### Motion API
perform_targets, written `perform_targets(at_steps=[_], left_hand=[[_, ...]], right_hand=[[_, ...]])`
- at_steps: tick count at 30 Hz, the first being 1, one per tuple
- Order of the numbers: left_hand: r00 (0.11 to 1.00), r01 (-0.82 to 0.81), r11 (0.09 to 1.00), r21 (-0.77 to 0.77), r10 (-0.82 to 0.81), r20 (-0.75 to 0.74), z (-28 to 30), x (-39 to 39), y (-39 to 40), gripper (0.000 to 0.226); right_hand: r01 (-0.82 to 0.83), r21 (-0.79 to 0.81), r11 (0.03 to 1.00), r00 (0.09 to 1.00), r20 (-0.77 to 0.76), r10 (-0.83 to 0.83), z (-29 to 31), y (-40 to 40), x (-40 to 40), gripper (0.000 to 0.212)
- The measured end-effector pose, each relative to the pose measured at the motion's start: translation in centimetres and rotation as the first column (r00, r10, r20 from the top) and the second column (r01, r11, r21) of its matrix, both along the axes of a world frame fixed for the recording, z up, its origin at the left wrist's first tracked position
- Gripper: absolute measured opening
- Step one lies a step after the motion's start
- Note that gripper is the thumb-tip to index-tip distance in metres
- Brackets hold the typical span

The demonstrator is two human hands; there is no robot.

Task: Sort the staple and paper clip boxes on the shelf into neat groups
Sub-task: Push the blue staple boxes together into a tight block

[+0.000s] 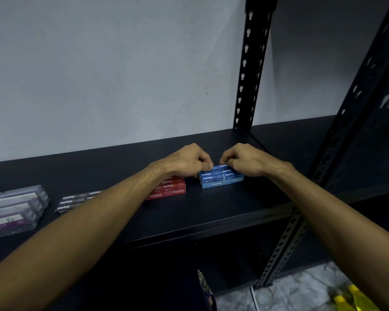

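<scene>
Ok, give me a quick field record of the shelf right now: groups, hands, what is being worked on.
surface: dark shelf
group being worked: blue staple boxes, packed in a tidy block
left hand: left hand, fingertips curled onto the blue block's far left edge
right hand: right hand, fingertips curled onto its far right edge
next group left: red staple boxes, partly hidden by the left forearm
further left: black staple boxes
far left: clear plastic boxes, contents unclear

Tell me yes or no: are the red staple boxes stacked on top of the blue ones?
No, the red staple boxes sit on the shelf left of the blue staple boxes, with a gap between.
</scene>
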State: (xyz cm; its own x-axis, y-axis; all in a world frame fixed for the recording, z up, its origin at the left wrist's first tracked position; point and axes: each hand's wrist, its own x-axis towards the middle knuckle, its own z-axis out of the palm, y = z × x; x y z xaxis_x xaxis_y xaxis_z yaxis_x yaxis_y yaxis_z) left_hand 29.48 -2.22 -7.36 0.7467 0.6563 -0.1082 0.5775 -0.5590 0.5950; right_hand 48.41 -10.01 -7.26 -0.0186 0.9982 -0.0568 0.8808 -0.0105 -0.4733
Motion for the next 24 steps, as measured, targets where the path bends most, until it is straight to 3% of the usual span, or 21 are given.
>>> perform_targets(at_steps=[13,19,24], left_hand=[[1.0,0.004,1.0,0.015,-0.004,-0.003,-0.2,-0.3,-0.5,0.021],[0.991,0.087,0.993,0.082,-0.078,-0.107,-0.1,-0.3,-1.2,0.044],[0.985,0.114,0.974,0.194,-0.086,-0.148,-0.3,-0.1,-1.6,0.048]], right_hand=[[-0.018,-0.083,0.996,1.0,0.006,0.018,0.6,-1.1,0.0,0.023],[-0.043,-0.161,0.986,0.991,0.121,0.063,0.6,-1.9,0.1,0.047],[-0.055,-0.099,0.994,0.984,0.165,0.071,0.2,-1.9,-0.3,0.045]])
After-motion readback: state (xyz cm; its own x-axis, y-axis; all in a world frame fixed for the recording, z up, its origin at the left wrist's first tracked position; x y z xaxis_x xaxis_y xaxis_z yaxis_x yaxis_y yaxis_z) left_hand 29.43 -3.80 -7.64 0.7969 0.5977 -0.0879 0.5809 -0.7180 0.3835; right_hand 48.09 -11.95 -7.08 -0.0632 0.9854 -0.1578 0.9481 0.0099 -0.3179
